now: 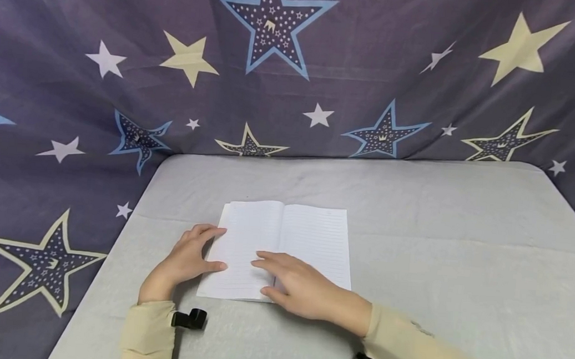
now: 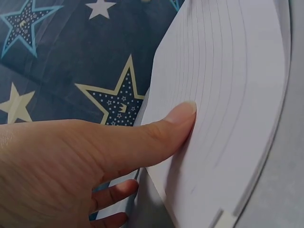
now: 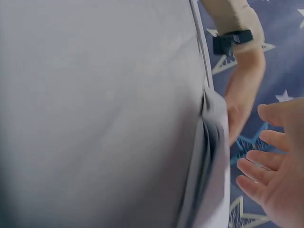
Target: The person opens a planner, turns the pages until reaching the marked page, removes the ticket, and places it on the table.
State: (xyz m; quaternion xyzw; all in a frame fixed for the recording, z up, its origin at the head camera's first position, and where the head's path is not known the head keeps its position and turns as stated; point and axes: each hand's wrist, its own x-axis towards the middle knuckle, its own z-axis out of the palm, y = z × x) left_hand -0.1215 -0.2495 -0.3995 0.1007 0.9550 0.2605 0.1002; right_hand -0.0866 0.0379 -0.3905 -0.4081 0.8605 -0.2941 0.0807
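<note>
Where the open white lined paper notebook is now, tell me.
The notebook lies just below the head view's centre, toward the left of the grey cloth-covered table, with the left grip touching its left page.

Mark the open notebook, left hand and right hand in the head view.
Open notebook (image 1: 280,232): head view, centre fold between pages.
Left hand (image 1: 186,258): head view, back of hand.
Right hand (image 1: 306,290): head view, back of hand.
</note>
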